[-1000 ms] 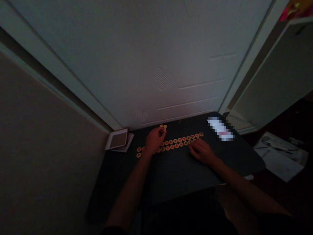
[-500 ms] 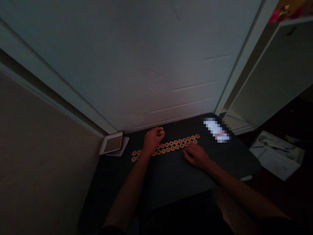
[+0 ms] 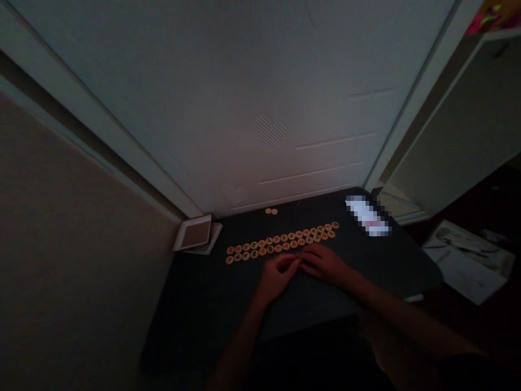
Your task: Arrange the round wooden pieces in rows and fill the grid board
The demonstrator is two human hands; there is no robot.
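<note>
Several round wooden Chinese chess pieces [image 3: 278, 248] lie in two long rows on the dark table [image 3: 203, 304], marked in red and black. Two pale discs [image 3: 271, 211] with no visible marks rest side by side behind the rows. In front of the rows my left hand [image 3: 278, 277] is closed, thumb and forefinger curled toward each other. Its fingertips meet those of my right hand [image 3: 324, 264], whose bent fingers are also drawn together. Anything between the fingertips is hidden by the hands and the dim light.
Flat framed items [image 3: 197, 232] are stacked at the table's back left corner. A blurred-out bright object [image 3: 368, 216] lies at the back right. Behind the table stands a pale panel [image 3: 317, 114] with heart patterns. An open white box [image 3: 468, 260] sits low on the right.
My left hand has come forward from behind the rows to meet my right hand. The two discs it was at now lie on the table. The view has shifted slightly.
</note>
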